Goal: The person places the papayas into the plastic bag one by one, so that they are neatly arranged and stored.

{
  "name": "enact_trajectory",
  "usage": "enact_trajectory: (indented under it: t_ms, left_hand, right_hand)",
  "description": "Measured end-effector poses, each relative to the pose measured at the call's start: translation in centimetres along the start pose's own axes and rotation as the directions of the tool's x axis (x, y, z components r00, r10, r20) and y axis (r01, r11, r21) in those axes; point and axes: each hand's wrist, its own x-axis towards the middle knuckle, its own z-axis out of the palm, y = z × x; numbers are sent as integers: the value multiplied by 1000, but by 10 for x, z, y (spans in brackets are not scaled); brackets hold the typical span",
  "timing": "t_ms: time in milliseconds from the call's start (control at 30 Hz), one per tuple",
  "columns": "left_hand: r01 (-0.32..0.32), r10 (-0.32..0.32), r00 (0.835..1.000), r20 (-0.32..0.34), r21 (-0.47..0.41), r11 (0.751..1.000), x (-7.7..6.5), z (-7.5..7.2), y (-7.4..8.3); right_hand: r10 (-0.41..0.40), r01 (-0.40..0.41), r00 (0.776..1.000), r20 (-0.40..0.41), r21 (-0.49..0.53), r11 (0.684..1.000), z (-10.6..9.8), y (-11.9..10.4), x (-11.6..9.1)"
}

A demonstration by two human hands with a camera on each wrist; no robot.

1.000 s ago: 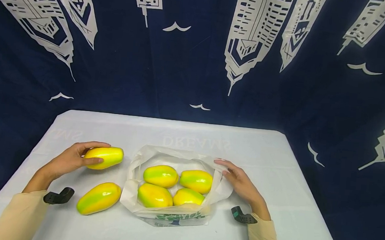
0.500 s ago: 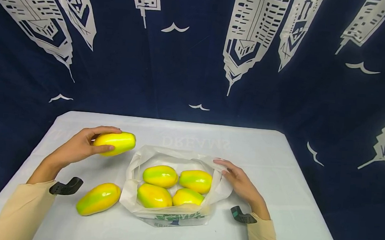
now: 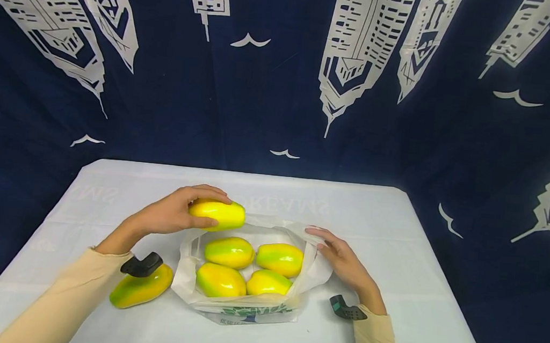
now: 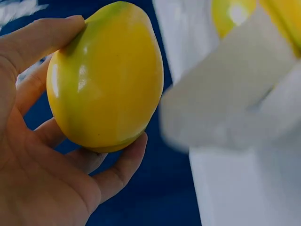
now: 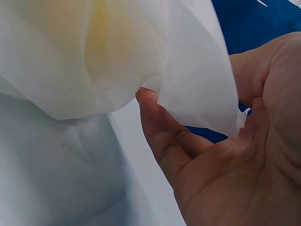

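My left hand grips a yellow-green papaya, with the thumb on its near side and fingers over its far side. In the left wrist view the papaya is held clear of the bag's blurred rim. Below it in the head view, the white plastic bag stands with its mouth spread. Several papayas, such as a front one, lie inside. My right hand holds the bag's right rim; in the right wrist view the bag's edge passes between thumb and fingers.
Another papaya lies on the white table left of the bag, partly under the left wrist's black device. A dark blue cloth with white building prints hangs behind the table.
My left hand has lifted the papaya from the left of the table and carried it right, to above the bag's back left rim. The right hand and bag have stayed put.
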Motion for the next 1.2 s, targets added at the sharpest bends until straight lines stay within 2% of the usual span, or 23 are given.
enact_trajectory:
  t_ms: [267,433,900,1200]
  left_hand:
    - [-19,16,995,102,35,999,25,38,5]
    - [-41,28,991,133,96,994,37,54,4]
    - [11,-31,993,113,166,986,55,65,7]
    - [1,-23,994,109,200,980,69,78,4]
  right_hand:
    - [-10,10,1000,-4,0,1000,-1,1,0]
    - [-19,19,1000,-8,1,1000,-1,0,0]
    - [-23,23,1000,-7,-13,1000,-2,0,1]
    - [-58,58,998,-11,5,998,-2,2,0]
